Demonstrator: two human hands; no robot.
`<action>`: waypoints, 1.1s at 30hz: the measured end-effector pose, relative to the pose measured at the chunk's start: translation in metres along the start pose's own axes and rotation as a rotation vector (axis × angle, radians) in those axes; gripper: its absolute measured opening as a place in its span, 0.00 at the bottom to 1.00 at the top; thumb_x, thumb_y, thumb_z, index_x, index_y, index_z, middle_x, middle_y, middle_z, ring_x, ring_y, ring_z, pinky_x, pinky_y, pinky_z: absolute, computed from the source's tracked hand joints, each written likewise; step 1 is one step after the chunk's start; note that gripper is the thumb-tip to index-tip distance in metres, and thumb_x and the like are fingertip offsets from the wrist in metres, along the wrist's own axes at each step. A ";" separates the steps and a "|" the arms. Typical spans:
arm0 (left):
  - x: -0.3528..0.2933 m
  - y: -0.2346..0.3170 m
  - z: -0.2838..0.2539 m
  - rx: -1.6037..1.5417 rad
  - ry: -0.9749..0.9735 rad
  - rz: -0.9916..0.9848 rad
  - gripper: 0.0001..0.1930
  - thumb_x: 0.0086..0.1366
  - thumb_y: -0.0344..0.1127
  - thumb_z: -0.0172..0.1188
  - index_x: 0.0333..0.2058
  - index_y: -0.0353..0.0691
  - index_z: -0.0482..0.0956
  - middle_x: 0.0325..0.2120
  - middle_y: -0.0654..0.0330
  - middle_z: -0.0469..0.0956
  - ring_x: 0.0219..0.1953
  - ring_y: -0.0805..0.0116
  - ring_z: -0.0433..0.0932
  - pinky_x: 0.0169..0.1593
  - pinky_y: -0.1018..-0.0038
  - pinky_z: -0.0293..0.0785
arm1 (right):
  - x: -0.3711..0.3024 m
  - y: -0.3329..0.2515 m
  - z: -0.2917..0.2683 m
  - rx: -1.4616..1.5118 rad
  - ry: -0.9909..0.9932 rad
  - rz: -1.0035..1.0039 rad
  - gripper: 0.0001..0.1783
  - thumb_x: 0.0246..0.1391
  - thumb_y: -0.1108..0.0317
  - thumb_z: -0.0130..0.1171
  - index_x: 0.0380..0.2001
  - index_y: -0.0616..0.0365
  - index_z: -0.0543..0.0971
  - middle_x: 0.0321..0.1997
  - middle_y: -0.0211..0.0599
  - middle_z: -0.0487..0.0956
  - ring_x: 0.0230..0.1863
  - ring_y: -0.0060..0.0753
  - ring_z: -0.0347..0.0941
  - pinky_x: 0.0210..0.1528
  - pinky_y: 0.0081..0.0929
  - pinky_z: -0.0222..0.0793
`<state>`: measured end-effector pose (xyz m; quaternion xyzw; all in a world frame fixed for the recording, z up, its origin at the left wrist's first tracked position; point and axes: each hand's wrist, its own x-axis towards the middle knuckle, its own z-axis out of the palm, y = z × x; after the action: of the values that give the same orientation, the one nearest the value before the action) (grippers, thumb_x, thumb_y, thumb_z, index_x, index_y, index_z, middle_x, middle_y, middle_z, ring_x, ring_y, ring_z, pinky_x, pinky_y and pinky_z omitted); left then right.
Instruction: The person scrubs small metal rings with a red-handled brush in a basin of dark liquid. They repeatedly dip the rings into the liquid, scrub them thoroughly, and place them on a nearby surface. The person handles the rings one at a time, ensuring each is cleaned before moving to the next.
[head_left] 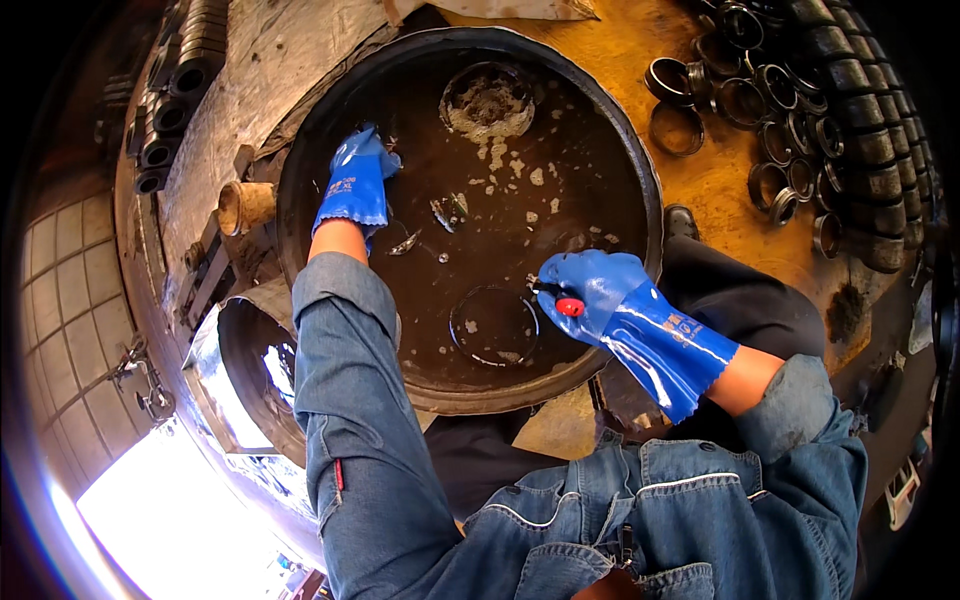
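A wide, round dark tub (648, 170) of murky brown liquid lies in front of me. My left hand (358, 172), in a blue rubber glove, is over the tub's left side with its fingers curled down; whatever they grip is mostly hidden. In a matching glove, my right hand (598, 290) is closed around a tool with a red-and-black handle (569, 307), above the tub's right side. The tool's working end cannot be made out. A thin ring (453, 330) shows in the liquid near the tub's front, left of my right hand.
A dirt-crusted round container (488, 100) sits at the tub's back, with pale scum nearby. Loose metal rings (741, 102) and stacked dark rings (868, 130) lie at right. Left are cylindrical parts (170, 117), a rusty pipe end (246, 208) and a metal can (230, 375).
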<state>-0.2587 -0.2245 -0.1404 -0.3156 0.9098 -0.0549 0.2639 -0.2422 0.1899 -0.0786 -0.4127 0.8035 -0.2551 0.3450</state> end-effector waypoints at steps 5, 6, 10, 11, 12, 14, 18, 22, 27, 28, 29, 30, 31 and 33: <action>-0.003 0.019 -0.022 0.055 -0.049 -0.008 0.35 0.58 0.38 0.72 0.66 0.47 0.74 0.59 0.50 0.80 0.61 0.44 0.78 0.63 0.56 0.78 | 0.000 0.001 -0.005 -0.013 -0.026 0.014 0.09 0.60 0.58 0.65 0.40 0.46 0.85 0.37 0.38 0.86 0.40 0.51 0.84 0.41 0.46 0.80; -0.006 0.015 -0.018 0.040 -0.014 -0.012 0.32 0.60 0.39 0.70 0.64 0.47 0.75 0.58 0.50 0.81 0.61 0.45 0.78 0.62 0.55 0.78 | 0.000 -0.002 -0.006 -0.009 -0.034 0.012 0.09 0.60 0.58 0.65 0.40 0.46 0.85 0.37 0.38 0.86 0.40 0.51 0.84 0.41 0.46 0.80; -0.017 0.012 -0.006 -0.251 -0.060 -0.164 0.22 0.68 0.41 0.63 0.60 0.48 0.79 0.57 0.49 0.82 0.61 0.46 0.79 0.61 0.55 0.79 | 0.001 0.000 -0.001 0.022 -0.004 0.008 0.10 0.58 0.57 0.66 0.41 0.45 0.85 0.38 0.37 0.87 0.42 0.50 0.84 0.44 0.45 0.79; -0.017 0.007 -0.002 -0.217 -0.076 -0.138 0.20 0.70 0.43 0.61 0.58 0.48 0.80 0.56 0.49 0.82 0.60 0.46 0.79 0.62 0.55 0.79 | 0.003 -0.003 -0.005 0.036 -0.042 0.037 0.12 0.57 0.56 0.67 0.42 0.45 0.85 0.40 0.37 0.87 0.44 0.50 0.84 0.48 0.45 0.78; -0.017 0.004 0.000 -0.185 -0.090 -0.112 0.19 0.72 0.45 0.58 0.57 0.47 0.81 0.56 0.49 0.82 0.60 0.46 0.80 0.62 0.56 0.78 | 0.003 -0.005 -0.006 0.050 -0.080 0.066 0.13 0.56 0.55 0.68 0.43 0.44 0.86 0.41 0.36 0.88 0.46 0.49 0.85 0.51 0.45 0.76; -0.015 -0.006 0.008 0.204 -0.031 0.147 0.20 0.75 0.51 0.52 0.55 0.46 0.82 0.54 0.48 0.83 0.59 0.46 0.80 0.63 0.56 0.77 | 0.003 -0.006 -0.006 0.033 -0.079 0.068 0.13 0.56 0.56 0.68 0.43 0.44 0.86 0.41 0.37 0.88 0.46 0.49 0.85 0.51 0.45 0.77; -0.011 -0.012 0.017 0.111 0.007 0.131 0.20 0.77 0.49 0.49 0.55 0.45 0.82 0.54 0.48 0.83 0.58 0.46 0.80 0.62 0.57 0.78 | 0.001 -0.004 -0.002 0.015 -0.005 0.007 0.09 0.58 0.60 0.67 0.41 0.46 0.85 0.37 0.37 0.86 0.41 0.50 0.84 0.42 0.43 0.80; -0.001 -0.009 0.014 -0.120 -0.066 -0.024 0.17 0.75 0.46 0.55 0.55 0.45 0.82 0.55 0.48 0.82 0.59 0.47 0.80 0.62 0.58 0.78 | 0.004 -0.004 -0.001 0.010 -0.060 0.052 0.10 0.58 0.58 0.67 0.42 0.45 0.86 0.38 0.37 0.87 0.43 0.50 0.84 0.45 0.44 0.79; -0.004 -0.034 0.027 -0.049 0.135 0.137 0.22 0.67 0.46 0.64 0.57 0.45 0.81 0.56 0.48 0.81 0.59 0.45 0.80 0.62 0.57 0.77 | 0.004 -0.009 -0.005 0.011 -0.117 0.094 0.13 0.55 0.55 0.68 0.44 0.42 0.86 0.41 0.37 0.88 0.46 0.49 0.85 0.51 0.45 0.77; -0.013 -0.027 0.016 -0.126 0.194 0.174 0.23 0.65 0.45 0.66 0.57 0.45 0.81 0.56 0.48 0.81 0.59 0.45 0.80 0.62 0.57 0.77 | 0.003 -0.005 -0.005 0.008 -0.103 0.108 0.14 0.55 0.55 0.68 0.44 0.42 0.86 0.41 0.37 0.88 0.46 0.49 0.85 0.51 0.45 0.77; -0.024 -0.031 0.007 -0.192 0.254 0.189 0.24 0.63 0.45 0.67 0.57 0.45 0.81 0.57 0.48 0.81 0.59 0.45 0.80 0.62 0.57 0.77 | 0.003 -0.003 -0.002 0.010 -0.094 0.098 0.14 0.55 0.55 0.68 0.44 0.42 0.86 0.41 0.36 0.88 0.46 0.49 0.85 0.51 0.45 0.77; -0.026 -0.034 0.005 -0.210 0.252 0.068 0.26 0.63 0.46 0.68 0.58 0.45 0.81 0.57 0.46 0.81 0.60 0.45 0.80 0.63 0.57 0.77 | 0.003 -0.002 0.000 0.011 -0.084 0.091 0.14 0.55 0.55 0.68 0.44 0.42 0.86 0.42 0.36 0.88 0.47 0.49 0.85 0.51 0.46 0.77; -0.028 -0.034 0.003 -0.229 0.250 -0.051 0.28 0.62 0.48 0.70 0.58 0.44 0.81 0.58 0.45 0.81 0.60 0.46 0.80 0.64 0.58 0.76 | 0.002 -0.002 0.001 0.017 -0.077 0.085 0.14 0.55 0.55 0.68 0.44 0.42 0.86 0.42 0.36 0.88 0.47 0.48 0.85 0.52 0.46 0.77; -0.028 -0.044 0.010 -0.332 0.230 -0.250 0.31 0.60 0.49 0.72 0.59 0.40 0.81 0.57 0.42 0.81 0.59 0.45 0.81 0.63 0.59 0.78 | 0.002 -0.005 0.003 0.031 -0.066 0.064 0.14 0.55 0.55 0.68 0.44 0.42 0.86 0.43 0.35 0.88 0.48 0.48 0.85 0.52 0.46 0.76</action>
<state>-0.2112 -0.2418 -0.1243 -0.4565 0.8843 0.0278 0.0940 -0.2385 0.1855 -0.0774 -0.3896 0.8004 -0.2427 0.3856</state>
